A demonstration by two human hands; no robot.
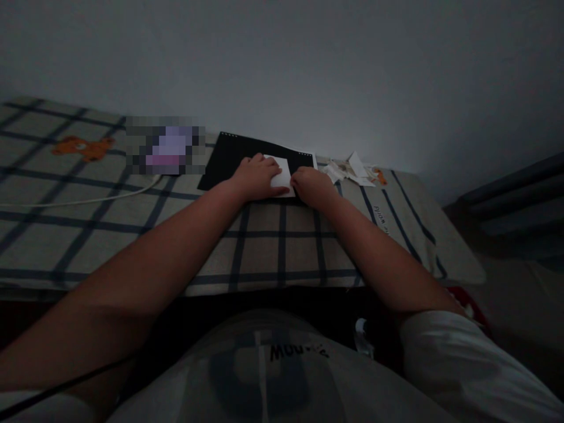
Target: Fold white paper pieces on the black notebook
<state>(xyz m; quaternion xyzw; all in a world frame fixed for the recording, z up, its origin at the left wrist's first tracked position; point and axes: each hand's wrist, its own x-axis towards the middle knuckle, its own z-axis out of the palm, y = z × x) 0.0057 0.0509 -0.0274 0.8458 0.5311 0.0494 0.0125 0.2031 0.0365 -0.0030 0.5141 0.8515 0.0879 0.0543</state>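
Note:
A small white sheet of paper (280, 170) lies on a black sheet or notebook cover (222, 157), which has small punched holes along its far edge. My left hand (258, 178) rests on the white paper from the left, fingers stretched out and thumb apart, pressing it flat. At the paper's right edge is my right hand (314, 185), its fingers curled together in a pinch. Whatever sits between those fingertips is too dark and small to make out. Just right of the black sheet lie several torn or cut white paper scraps (352, 170).
A checked cloth (282, 241) with bear prints covers the table, which stands against a pale wall. On the left is a blurred-out phone-like object (170, 150) with a white cable (110, 195). Dark folded fabric (520, 200) hangs at the far right.

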